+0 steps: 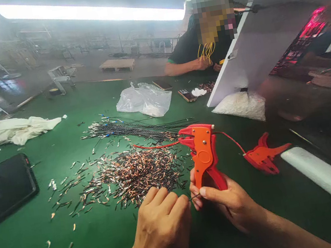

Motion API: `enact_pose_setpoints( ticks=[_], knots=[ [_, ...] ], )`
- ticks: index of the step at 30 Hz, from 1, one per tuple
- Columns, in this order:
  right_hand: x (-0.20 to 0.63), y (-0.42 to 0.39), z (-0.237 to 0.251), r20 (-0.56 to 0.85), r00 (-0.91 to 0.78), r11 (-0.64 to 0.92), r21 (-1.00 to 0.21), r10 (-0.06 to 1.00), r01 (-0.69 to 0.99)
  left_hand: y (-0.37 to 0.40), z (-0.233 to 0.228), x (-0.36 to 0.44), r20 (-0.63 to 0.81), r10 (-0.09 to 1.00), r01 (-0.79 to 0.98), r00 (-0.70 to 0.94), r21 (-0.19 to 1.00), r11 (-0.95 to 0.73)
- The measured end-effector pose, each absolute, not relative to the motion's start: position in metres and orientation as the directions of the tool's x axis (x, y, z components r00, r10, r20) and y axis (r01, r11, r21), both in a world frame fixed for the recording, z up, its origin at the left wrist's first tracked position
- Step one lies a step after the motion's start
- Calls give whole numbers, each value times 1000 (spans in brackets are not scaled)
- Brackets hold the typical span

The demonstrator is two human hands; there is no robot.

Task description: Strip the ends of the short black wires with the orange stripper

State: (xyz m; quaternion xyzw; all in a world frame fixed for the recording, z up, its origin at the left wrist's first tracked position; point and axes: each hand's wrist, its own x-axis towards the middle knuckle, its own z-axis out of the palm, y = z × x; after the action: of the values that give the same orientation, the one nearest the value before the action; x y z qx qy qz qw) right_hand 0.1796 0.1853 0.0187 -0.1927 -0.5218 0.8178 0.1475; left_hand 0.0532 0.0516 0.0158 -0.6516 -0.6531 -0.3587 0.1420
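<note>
Gripping the orange wire stripper (203, 153) by its red handles, our right hand (228, 202) has its fingers wrapped closed around them, the tool standing upright with its head up. Our left hand (162, 221), just left of the stripper's handles, is curled shut, pinching a thin dark wire piece (194, 197) whose tip reaches toward the right thumb. A red wire (156, 145) runs left from the stripper's head, and another leads right to a second orange stripper (265, 156) lying flat. Left of the stripper spreads a heap of stripped copper-tipped wire pieces (132, 173); behind it lies a bundle of long black wires (135, 129). All rests on a green table (77, 238). Far left of the stripper lie a black tablet (6, 189) and a white cloth (17, 130); beyond it, a clear plastic bag (144, 99). A co-worker (201, 51) sits across, behind the stripper, under a bright strip light (88, 12).
</note>
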Motion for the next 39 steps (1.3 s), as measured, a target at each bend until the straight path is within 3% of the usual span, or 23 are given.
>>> enact_pose_setpoints(
  ticks=[7, 12, 16, 22, 34, 39],
  knots=[
    [179, 187, 21, -151, -890, -454, -888, 430, -69, 51, 3, 50, 725, 679, 941, -118, 300, -158],
    [180, 191, 13, -69, -981, -658, -749, 184, -70, 43, 21, 29, 785, 529, 909, -323, 412, -57],
    [183, 183, 1, -4, -1000, -735, -678, 11, -5, 35, 37, 18, 819, 416, 892, -395, 451, -42],
    [191, 170, -5, -60, -993, -798, -591, -105, 120, 30, 42, 18, 826, 415, 884, -382, 458, -98],
    [191, 172, -6, -40, -991, -720, -684, -126, 119, 23, 43, 16, 670, 503, 759, -546, 650, -42],
    [191, 171, -6, -46, -987, -690, -710, -151, 139, 25, 47, 21, 682, 497, 767, -537, 640, -49]
  ],
)
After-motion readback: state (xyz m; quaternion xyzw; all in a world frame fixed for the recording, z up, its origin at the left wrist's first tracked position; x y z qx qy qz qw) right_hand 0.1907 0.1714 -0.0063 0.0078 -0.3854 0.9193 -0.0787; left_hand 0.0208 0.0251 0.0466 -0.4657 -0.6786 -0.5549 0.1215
